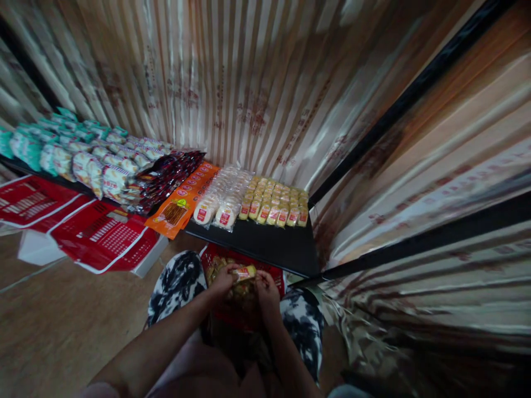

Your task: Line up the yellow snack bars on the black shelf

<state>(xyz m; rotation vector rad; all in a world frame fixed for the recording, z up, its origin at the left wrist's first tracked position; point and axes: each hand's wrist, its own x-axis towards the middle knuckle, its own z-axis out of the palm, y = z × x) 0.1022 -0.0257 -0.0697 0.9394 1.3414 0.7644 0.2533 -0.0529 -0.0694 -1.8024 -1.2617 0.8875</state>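
Note:
Between my legs, a small yellow wrapped snack cake point(244, 273) with a red-and-white label is held level. My left hand point(223, 281) is closed on its left end. At the other end, the fingers of my right hand point(267, 288) pinch the wrapper. Below both hands is a red box or bag point(280, 276) with many similar yellow packets point(215, 266) inside. Just ahead, rows of the same yellow wrapped snack cakes point(274, 204) stand on a black shelf point(265, 246).
Left of the yellow rows lie white round wrapped cakes point(226, 213), an orange snack bag point(176, 213), dark red packets point(166, 179) and green-and-white packets point(53, 149). Red printed bags point(99, 235) hang below the shelf. Striped curtains point(249, 83) and black poles point(398, 113) surround it.

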